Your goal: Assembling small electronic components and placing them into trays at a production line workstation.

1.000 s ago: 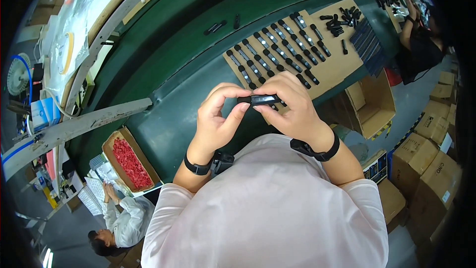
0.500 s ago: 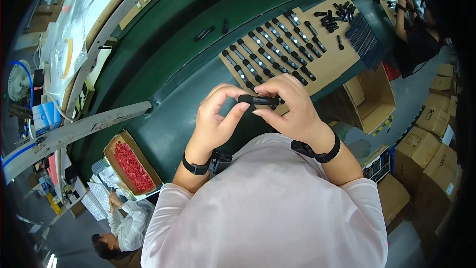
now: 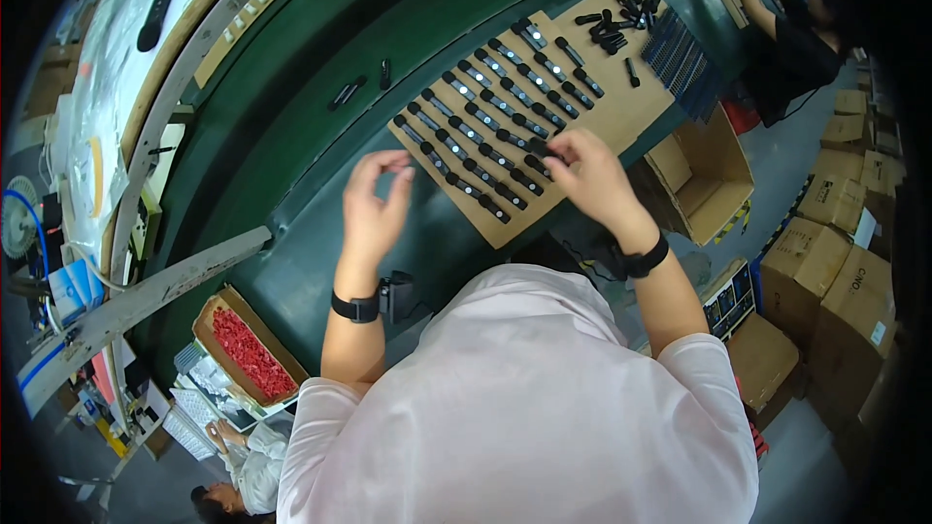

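Two hands above a cardboard sheet [image 3: 621,121] of small black parts.
Right hand [image 3: 594,175] pinches one black part [image 3: 540,147] (at 12 o'clock); left hand [image 3: 374,209] empty, fingers loosely curled, at 9 o'clock.

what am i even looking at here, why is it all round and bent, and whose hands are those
This is one picture from a wide fisheye camera worn on a person's head, looking down, so straight edges curve. The two bare arms rising from the bottom are that person's own. The right hand pinches a small black part over a cardboard sheet where many similar black parts lie in rows. The left hand is raised over the green table, fingers curled, holding nothing that shows. At lower left sits a box of red pieces. Another person works at the table's far right end.
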`<act>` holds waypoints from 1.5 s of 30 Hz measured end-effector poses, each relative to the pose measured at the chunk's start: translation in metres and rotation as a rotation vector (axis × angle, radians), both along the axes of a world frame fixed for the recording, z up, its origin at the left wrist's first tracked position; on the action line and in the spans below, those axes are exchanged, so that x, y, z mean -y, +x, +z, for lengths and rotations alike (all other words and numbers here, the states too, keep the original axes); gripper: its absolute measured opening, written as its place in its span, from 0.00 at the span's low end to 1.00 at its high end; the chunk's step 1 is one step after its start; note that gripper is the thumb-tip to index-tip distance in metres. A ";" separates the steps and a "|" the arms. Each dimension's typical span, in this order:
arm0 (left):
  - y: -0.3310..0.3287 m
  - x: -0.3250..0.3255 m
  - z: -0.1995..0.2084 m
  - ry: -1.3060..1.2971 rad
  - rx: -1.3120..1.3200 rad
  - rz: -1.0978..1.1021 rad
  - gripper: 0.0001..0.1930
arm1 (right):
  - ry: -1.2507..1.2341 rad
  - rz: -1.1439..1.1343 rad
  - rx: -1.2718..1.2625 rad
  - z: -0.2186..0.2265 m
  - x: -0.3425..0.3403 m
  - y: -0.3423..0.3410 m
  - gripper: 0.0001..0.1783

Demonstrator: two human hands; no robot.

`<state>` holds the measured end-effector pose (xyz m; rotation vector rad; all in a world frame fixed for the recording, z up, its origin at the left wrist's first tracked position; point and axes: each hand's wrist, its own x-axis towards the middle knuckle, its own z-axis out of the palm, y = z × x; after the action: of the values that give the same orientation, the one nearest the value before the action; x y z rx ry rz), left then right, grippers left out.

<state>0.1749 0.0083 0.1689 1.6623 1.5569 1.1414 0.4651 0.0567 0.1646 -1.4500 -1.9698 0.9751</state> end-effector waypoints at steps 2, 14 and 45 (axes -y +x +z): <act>-0.031 -0.008 -0.033 -0.067 -0.089 0.149 0.08 | -0.023 -0.069 0.054 -0.038 -0.018 0.024 0.11; -0.124 -0.061 -0.116 -0.131 -0.205 0.400 0.07 | -0.024 -0.136 0.391 -0.090 -0.024 0.092 0.12; -0.107 -0.111 -0.151 -0.433 -0.318 0.475 0.24 | -0.059 -0.059 0.166 -0.019 0.004 0.060 0.07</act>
<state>0.0680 0.1193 0.0179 1.2563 2.2968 0.6886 0.5247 0.0529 0.1457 -1.6605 -2.0158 0.9198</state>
